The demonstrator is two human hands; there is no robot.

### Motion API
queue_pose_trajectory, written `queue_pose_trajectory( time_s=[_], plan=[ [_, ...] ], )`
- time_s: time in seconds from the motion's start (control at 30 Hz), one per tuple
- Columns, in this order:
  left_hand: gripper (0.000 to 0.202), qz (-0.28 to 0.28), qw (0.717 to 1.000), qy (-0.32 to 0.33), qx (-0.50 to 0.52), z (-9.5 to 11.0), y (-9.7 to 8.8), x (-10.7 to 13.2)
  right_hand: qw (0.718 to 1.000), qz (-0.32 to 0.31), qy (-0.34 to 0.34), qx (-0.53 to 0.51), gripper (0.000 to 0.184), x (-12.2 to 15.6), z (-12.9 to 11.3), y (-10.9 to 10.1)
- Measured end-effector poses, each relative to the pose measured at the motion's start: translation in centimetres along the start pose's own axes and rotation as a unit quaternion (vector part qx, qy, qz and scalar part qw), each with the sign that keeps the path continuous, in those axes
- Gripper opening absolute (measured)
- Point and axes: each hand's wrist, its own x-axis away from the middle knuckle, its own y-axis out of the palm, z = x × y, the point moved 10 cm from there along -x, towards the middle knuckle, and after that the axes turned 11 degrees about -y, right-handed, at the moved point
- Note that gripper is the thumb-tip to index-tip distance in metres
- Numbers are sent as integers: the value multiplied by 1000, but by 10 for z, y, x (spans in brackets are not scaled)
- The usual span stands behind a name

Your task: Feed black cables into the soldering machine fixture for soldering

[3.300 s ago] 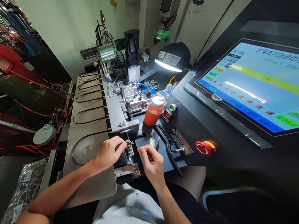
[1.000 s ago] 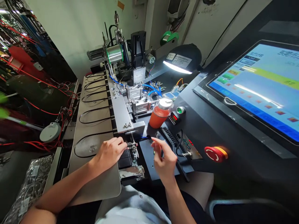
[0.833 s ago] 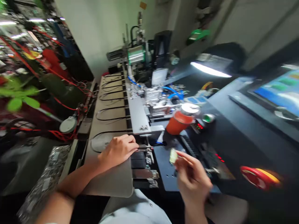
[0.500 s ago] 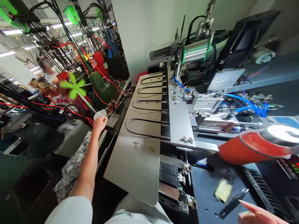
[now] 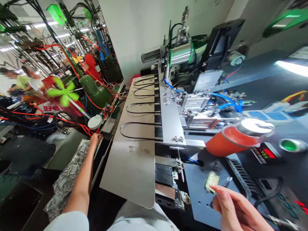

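Note:
My left hand [image 5: 95,140] is stretched far out to the left, past the edge of the steel plate [image 5: 134,160]. It hovers over clear bags of cables [image 5: 69,181], next to a small metal bracket [image 5: 108,125]. I see only the back of the hand, so its fingers are hidden. My right hand [image 5: 237,211] is low at the right with its fingers stretched out and nothing in them. Its fingertip lies just beside a small yellowish pad [image 5: 211,181] on the grey base [image 5: 197,195].
Black cable loops [image 5: 137,134] lie in rows on the steel plate, with a clamp fixture [image 5: 169,175] at its near end. An orange bottle [image 5: 232,139], a green button [image 5: 288,145], a solder spool [image 5: 180,53] and a green fan [image 5: 63,93] stand around. People work far left.
My left hand left the clamp fixture and swung out left to the cable bags. My right hand dropped away from the fixture toward the yellowish pad. The view turned left.

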Motion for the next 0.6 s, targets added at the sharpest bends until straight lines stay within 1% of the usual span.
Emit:
queue_pose_trajectory(
  time_s=[0.1, 0.17, 0.2, 0.27, 0.3, 0.33, 0.37, 0.4, 0.43, 0.47, 0.5, 0.53, 0.57, 0.6],
  plan=[
    [24, 50, 994, 17, 94, 14, -24, 1, 999, -26, -39, -26, 22, -3, 6, 6],
    [29, 86, 981, 31, 172, 29, -45, -1, 998, -41, -47, -27, 23, -6, 6, 9],
    [32, 99, 972, 40, 211, 40, -57, -2, 997, -45, -51, -25, 24, -8, 4, 11],
    [38, 109, 952, 67, 279, 71, -78, 4, 996, -57, -61, -19, 26, -13, -4, 15],
    [39, 96, 942, 90, 310, 92, -86, 13, 996, -65, -66, -17, 27, -15, -9, 17],
    [38, 79, 930, 119, 338, 116, -93, 27, 995, -73, -71, -17, 27, -16, -14, 19],
    [37, 9, 906, 178, 384, 149, -93, 50, 993, -83, -75, -20, 27, -17, -19, 22],
    [34, -63, 884, 226, 404, 182, -90, 78, 992, -96, -77, -27, 27, -18, -22, 26],
    [31, -160, 868, 269, 385, 216, -78, 113, 990, -111, -77, -38, 26, -18, -26, 30],
    [28, -253, 846, 308, 353, 245, -63, 154, 988, -125, -72, -52, 25, -18, -28, 34],
    [25, -335, 828, 335, 300, 267, -45, 196, 986, -137, -65, -70, 23, -17, -29, 39],
    [21, -401, 807, 358, 245, 282, -28, 236, 984, -144, -54, -87, 19, -16, -30, 43],
    [17, -427, 786, 389, 222, 293, -20, 268, 983, -146, -44, -103, 17, -15, -30, 46],
    [16, -438, 770, 415, 205, 301, -13, 293, 982, -143, -35, -116, 15, -15, -29, 48]
  ],
)
